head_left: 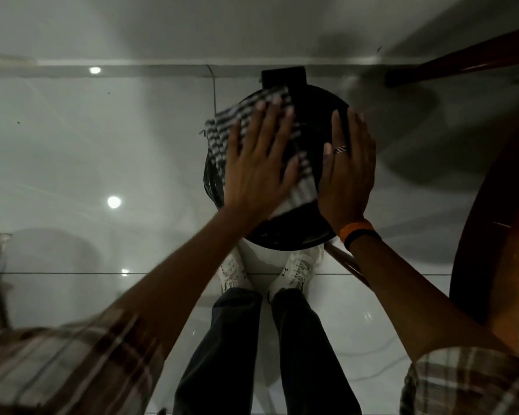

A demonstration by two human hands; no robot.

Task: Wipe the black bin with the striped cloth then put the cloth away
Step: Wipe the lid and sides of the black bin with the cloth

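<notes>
A round black bin (315, 115) stands on the tiled floor against the wall, seen from above, lid closed. The black-and-white striped cloth (222, 133) is spread over the left part of the lid. My left hand (261, 163) lies flat on the cloth, fingers spread, pressing it onto the lid. My right hand (349, 169), wearing a ring, rests flat on the right side of the lid, fingers together, holding nothing. An orange and a black band sit on that wrist.
A dark wooden round table edge (486, 235) curves along the right, with a wooden leg (462, 64) at top right and another (345, 262) beside the bin. My white shoes (297, 271) stand just in front of the bin. Glossy white floor tiles (102, 160) extend left.
</notes>
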